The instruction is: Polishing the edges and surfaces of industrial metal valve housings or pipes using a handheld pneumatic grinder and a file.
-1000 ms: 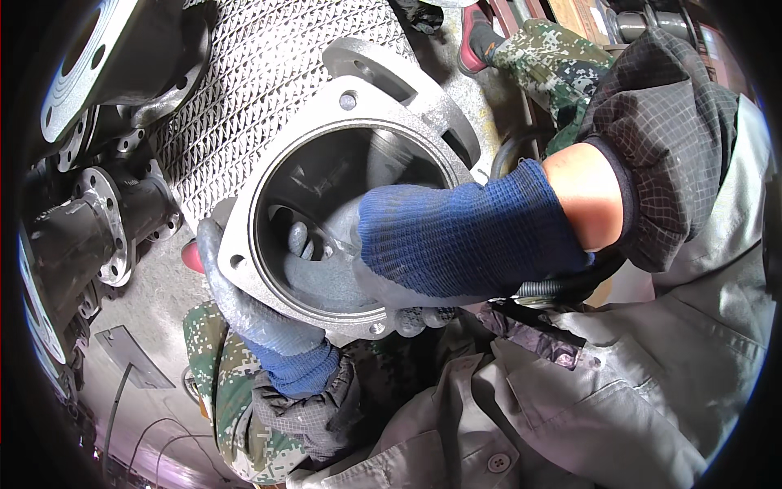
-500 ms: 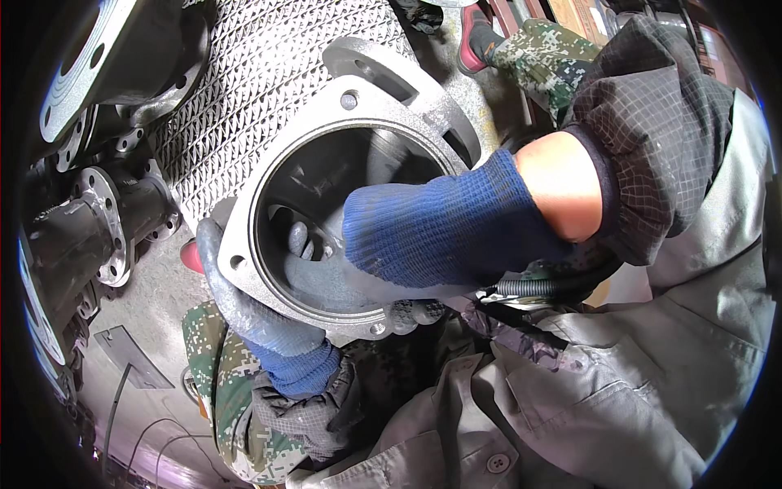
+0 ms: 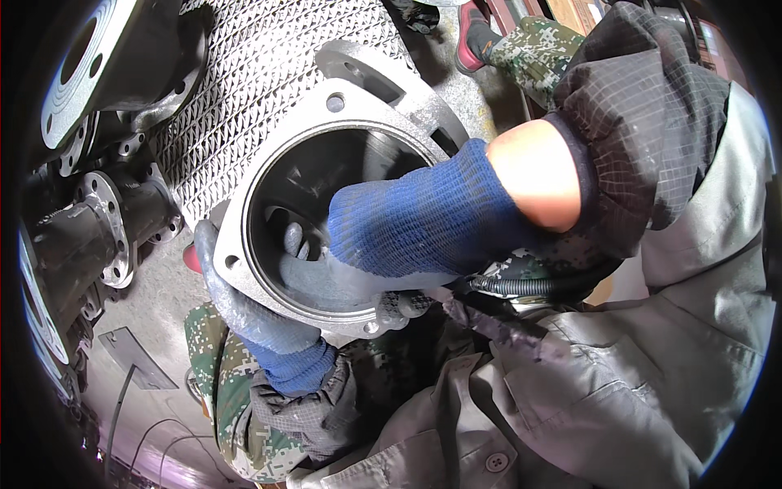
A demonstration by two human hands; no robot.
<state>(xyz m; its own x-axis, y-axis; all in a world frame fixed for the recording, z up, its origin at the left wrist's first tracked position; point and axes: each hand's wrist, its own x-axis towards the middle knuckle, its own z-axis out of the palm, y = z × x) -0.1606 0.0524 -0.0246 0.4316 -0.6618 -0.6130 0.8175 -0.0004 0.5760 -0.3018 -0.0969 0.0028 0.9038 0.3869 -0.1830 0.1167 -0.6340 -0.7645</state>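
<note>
Housing [image 3: 326, 110], a grey cast-metal cylinder with a bolt-hole flange around its mouth, is being held up close before the body, above a concrete floor [image 3: 155, 301], with its open end turned toward the camera. It is being steadied from below and to the left by the left hand [image 3: 244, 314], whose gloved grip is being closed over the lower-left edge of the flange, fingers curled beneath the rim and the thumb lying along its face; this is probably being done so that the bore is kept still and open to the other hand. The right hand [image 3: 391, 236], in a blue knit glove with grey-coated fingers [image 3: 295, 241], is being pushed into the bore from the right, past the rim; the fingers are seen bent inside, but whether anything is being held in that grip cannot be told, since the palm is hidden by the back of the glove. The long axis of the housing is running from the near mouth up and away, tilted slightly to the right, so that the second flange is being seen behind the first. Expanded-metal mesh [image 3: 236, 90] is lying just beyond it, and dark flanged pipe fittings [image 3: 90, 236] are standing at the left.
</note>
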